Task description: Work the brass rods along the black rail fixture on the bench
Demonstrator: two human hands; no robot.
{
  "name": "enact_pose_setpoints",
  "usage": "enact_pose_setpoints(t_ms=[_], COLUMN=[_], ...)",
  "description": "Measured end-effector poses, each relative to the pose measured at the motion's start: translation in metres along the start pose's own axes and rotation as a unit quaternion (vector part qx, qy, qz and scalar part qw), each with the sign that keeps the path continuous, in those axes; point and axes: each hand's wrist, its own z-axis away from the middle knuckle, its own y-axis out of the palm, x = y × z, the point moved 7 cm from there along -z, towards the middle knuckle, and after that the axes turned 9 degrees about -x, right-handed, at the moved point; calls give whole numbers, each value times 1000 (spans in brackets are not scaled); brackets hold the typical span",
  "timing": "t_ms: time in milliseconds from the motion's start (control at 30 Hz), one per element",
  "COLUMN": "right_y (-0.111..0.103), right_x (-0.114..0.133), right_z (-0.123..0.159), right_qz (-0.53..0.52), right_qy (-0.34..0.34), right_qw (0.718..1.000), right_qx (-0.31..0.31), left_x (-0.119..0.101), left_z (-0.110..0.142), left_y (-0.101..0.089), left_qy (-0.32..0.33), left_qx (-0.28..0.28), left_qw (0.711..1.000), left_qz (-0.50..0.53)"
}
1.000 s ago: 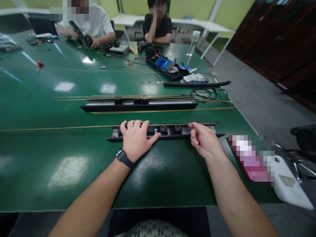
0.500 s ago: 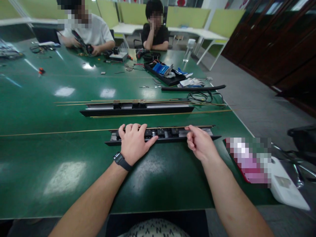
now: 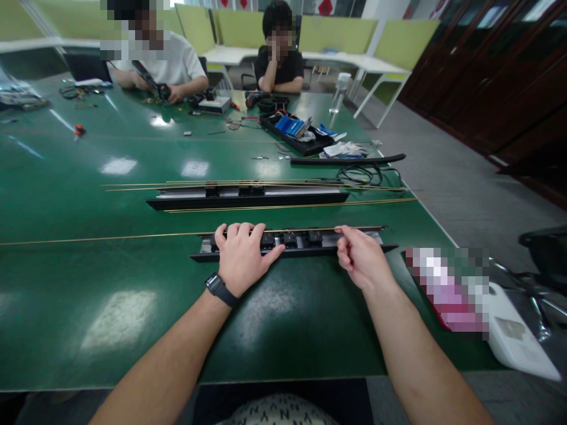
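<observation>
A black channel (image 3: 292, 252) with a silvery inside and several dark blocks lies lengthwise on the green table (image 3: 266, 330). Across it spreads my left hand (image 3: 243, 257), wearing a watch; its fingertips bend over the far edge and its thumb rests toward the near side, gripping the channel from above. A thin brass-coloured rod (image 3: 146, 236) runs along the far edge and out to the left. At the channel's right part, my right hand (image 3: 361, 254) is closed, with thumb and index finger pinched at the rod and the other fingers curled.
Beyond lies a second black channel (image 3: 248, 202) with more thin rods (image 3: 292, 205) beside it. Farther back are a dark strip (image 3: 349, 159), coiled cable (image 3: 361, 174), gloves (image 3: 343, 150) and a black tray (image 3: 296, 139). A white object (image 3: 522, 348) sits right. Two people sit opposite.
The whole view has shifted very slightly. Both hands keep their places on the channel and rod, with no clear movement.
</observation>
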Motion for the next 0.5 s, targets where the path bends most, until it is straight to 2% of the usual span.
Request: enact_pose_setpoints(t_ms=[500], right_y=[-1], right_x=[2], right_z=[1], right_qz=[3], right_qy=[2], right_qw=[1000], right_qx=[-13], left_x=[-2], left_z=[1], left_y=[-1], left_qy=[1], left_qx=[2], left_qw=[1000], left_qz=[3])
